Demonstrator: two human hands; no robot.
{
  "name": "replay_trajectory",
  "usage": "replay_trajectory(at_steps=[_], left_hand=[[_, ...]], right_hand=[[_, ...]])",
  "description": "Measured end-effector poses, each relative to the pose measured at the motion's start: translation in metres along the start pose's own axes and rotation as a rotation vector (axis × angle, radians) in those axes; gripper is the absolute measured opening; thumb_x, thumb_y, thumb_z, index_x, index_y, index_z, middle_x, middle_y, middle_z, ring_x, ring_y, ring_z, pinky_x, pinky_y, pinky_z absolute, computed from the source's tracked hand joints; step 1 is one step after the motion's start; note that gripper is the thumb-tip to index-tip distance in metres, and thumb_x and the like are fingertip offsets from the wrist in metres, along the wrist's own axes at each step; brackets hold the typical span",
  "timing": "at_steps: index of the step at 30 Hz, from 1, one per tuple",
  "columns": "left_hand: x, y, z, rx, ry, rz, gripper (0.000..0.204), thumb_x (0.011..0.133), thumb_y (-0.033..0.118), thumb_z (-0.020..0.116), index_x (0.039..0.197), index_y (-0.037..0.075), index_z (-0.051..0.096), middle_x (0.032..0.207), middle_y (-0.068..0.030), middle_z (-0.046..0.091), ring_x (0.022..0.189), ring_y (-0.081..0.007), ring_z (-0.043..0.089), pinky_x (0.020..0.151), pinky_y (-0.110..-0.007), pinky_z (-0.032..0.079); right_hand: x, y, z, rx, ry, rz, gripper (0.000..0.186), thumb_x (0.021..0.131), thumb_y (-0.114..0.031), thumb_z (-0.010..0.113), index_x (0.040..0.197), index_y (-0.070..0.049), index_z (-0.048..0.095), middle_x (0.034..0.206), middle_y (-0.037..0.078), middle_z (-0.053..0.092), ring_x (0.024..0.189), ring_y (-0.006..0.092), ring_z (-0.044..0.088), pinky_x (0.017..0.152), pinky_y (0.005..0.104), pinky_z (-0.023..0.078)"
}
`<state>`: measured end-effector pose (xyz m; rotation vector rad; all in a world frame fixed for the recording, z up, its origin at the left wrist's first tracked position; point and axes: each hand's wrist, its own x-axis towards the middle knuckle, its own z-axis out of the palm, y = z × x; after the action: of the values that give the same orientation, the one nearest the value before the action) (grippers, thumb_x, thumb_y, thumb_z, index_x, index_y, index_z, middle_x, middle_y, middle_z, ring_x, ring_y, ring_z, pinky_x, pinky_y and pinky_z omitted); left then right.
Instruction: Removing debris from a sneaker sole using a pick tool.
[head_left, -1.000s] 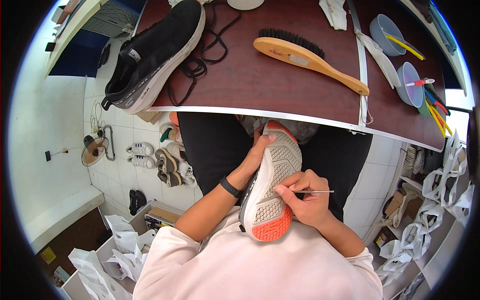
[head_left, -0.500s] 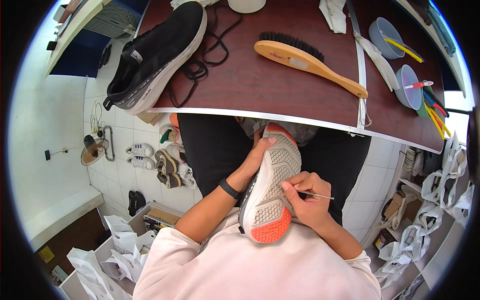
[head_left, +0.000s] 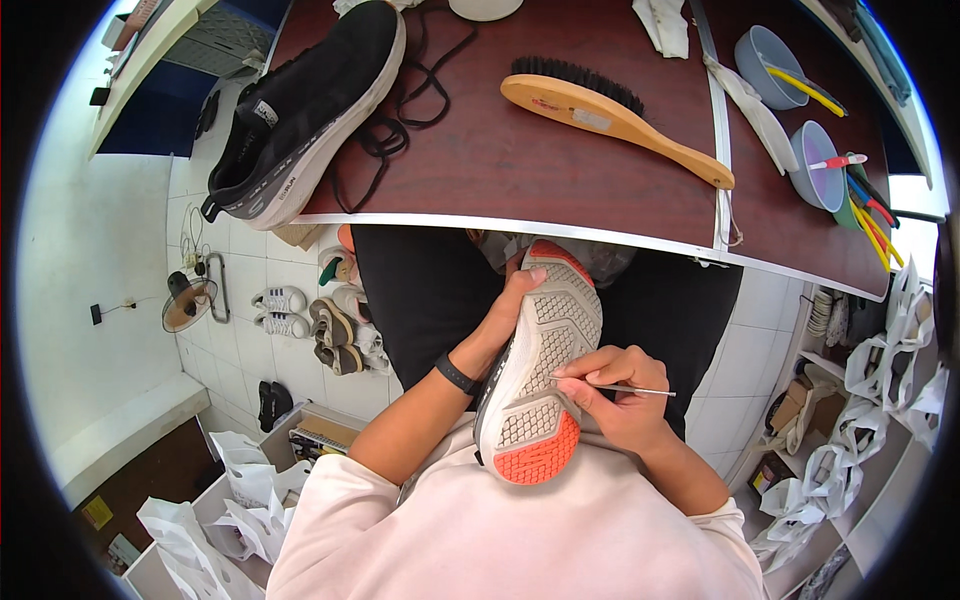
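Note:
Over my lap is a sneaker [head_left: 555, 345], its grey patterned sole with orange ends turned up toward me. My left hand [head_left: 515, 300] is closed round the sneaker's side, thumb on the sole's edge and fingers hidden behind it. My right hand [head_left: 625, 400] pinches a thin metal pick [head_left: 648, 391]; its tip meets the grooves near the middle of the sole. A matching black sneaker [head_left: 310, 110] with loose black laces [head_left: 380, 145] lies on the table at the left. Beyond my hands rests a wooden-handled brush [head_left: 620, 120], black bristles facing away.
The dark red table [head_left: 470, 180] has a pale metal front edge just beyond the sneaker. Bowls [head_left: 818, 170] with coloured-handled brushes stand at the right, near white cloths [head_left: 755, 120]. Shoes [head_left: 335, 335] and a fan [head_left: 190, 300] are on the floor at left; white bags [head_left: 815, 500] fill shelves at right.
My right hand and the pick have shifted slightly left and the pick tip now sits further in on the sole. The left hand keeps its hold; the whole view has shifted slightly.

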<state>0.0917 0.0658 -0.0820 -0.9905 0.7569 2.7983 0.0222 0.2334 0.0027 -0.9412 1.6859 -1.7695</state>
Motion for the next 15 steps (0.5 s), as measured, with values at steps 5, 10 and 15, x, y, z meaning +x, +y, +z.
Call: replay_trajectory(at_steps=[5, 10, 15], left_hand=[[0.0006, 0.0000, 0.0019, 0.060, 0.009, 0.029, 0.079, 0.092, 0.041, 0.058, 0.151, 0.014, 0.014, 0.131, -0.0245, 0.048, 0.115, -0.0352, 0.061, 0.091, -0.047, 0.058], [0.0024, -0.0033, -0.0014, 0.070, 0.038, 0.049, 0.081, 0.092, 0.042, 0.058, 0.153, 0.011, 0.014, 0.132, -0.0242, 0.048, 0.118, -0.0345, 0.060, 0.094, -0.047, 0.056], [0.0024, -0.0031, -0.0045, 0.147, 0.061, 0.067, 0.087, 0.092, 0.042, 0.058, 0.155, 0.009, 0.010, 0.134, -0.0241, 0.048, 0.121, -0.0332, 0.058, 0.097, -0.046, 0.053]], right_hand=[[-0.0021, -0.0018, 0.0015, 0.006, 0.022, -0.012, 0.031, 0.080, 0.005, 0.080, 0.082, -0.006, 0.052, 0.085, 0.014, 0.076, 0.073, 0.0216, 0.076, 0.061, 0.0286, 0.059], [0.0031, -0.0073, 0.0012, -0.116, -0.064, -0.132, 0.031, 0.078, 0.006, 0.081, 0.079, -0.006, 0.053, 0.084, 0.014, 0.075, 0.067, 0.0228, 0.074, 0.055, 0.0281, 0.057], [0.0040, -0.0027, 0.0079, -0.234, -0.029, -0.266, 0.033, 0.077, 0.007, 0.082, 0.082, -0.005, 0.052, 0.083, 0.015, 0.074, 0.062, 0.0231, 0.071, 0.051, 0.0272, 0.055]])
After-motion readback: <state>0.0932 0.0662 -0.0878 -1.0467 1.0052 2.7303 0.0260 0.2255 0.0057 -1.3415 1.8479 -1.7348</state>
